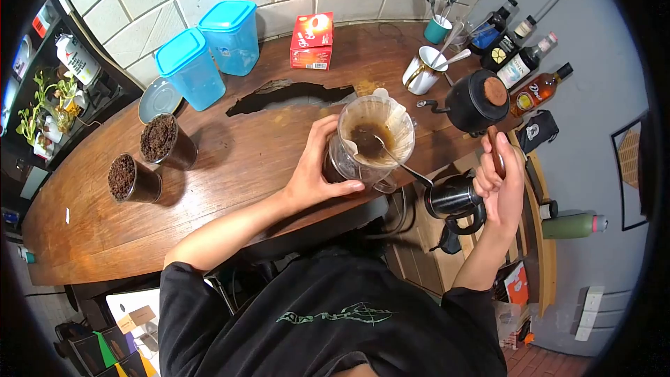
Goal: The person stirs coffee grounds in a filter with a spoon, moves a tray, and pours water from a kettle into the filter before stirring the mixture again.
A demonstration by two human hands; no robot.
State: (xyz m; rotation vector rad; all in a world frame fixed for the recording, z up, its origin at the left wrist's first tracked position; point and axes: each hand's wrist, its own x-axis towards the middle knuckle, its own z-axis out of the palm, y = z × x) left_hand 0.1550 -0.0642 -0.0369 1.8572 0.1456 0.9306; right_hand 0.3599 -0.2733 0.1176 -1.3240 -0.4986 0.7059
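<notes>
A glass dripper (pixel 377 132) with a white paper filter and wet brown coffee grounds sits on a glass carafe (pixel 347 167) at the near edge of the wooden counter (pixel 230 160). My left hand (pixel 314 174) wraps around the carafe's side. My right hand (pixel 501 188) grips the handle of a steel gooseneck kettle (pixel 453 197), held off the counter's edge. Its thin spout reaches over the filter, and the tip is above the grounds.
A black kettle (pixel 474 101) stands right of the dripper, with a white mug (pixel 422 70), a teal cup (pixel 437 29) and bottles (pixel 523 63) behind. Two blue-lidded containers (pixel 209 56), a red box (pixel 312 40), a saucer (pixel 159 98) and two dark cups (pixel 150 160) are on the left.
</notes>
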